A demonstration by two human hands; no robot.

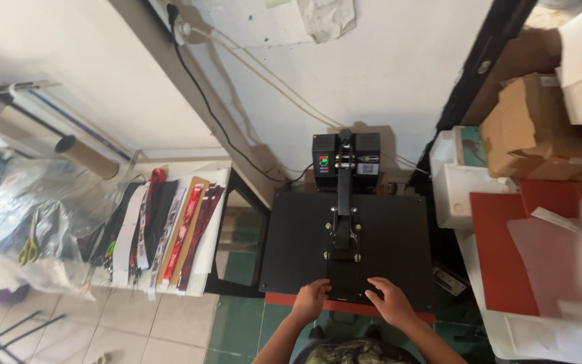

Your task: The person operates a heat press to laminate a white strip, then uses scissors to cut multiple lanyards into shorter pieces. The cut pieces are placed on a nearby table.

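Observation:
A black heat press (385,236) stands in front of me with its flat top plate down and a red pad edge (284,299) showing along the near side. Its black lever handle (345,273) runs down the middle toward me. My left hand (311,299) grips the near end of the handle from the left. My right hand (389,300) rests on the handle's right side, fingers curled over it. The control box (346,160) with a small lit display sits at the back of the press.
Several printed lanyard strips (170,229) lie on a white table at left, beside plastic bags (28,216) and a cardboard tube (89,156). At right are red mats (500,249), white sheets and cardboard boxes (527,128). Cables (203,101) run down the wall.

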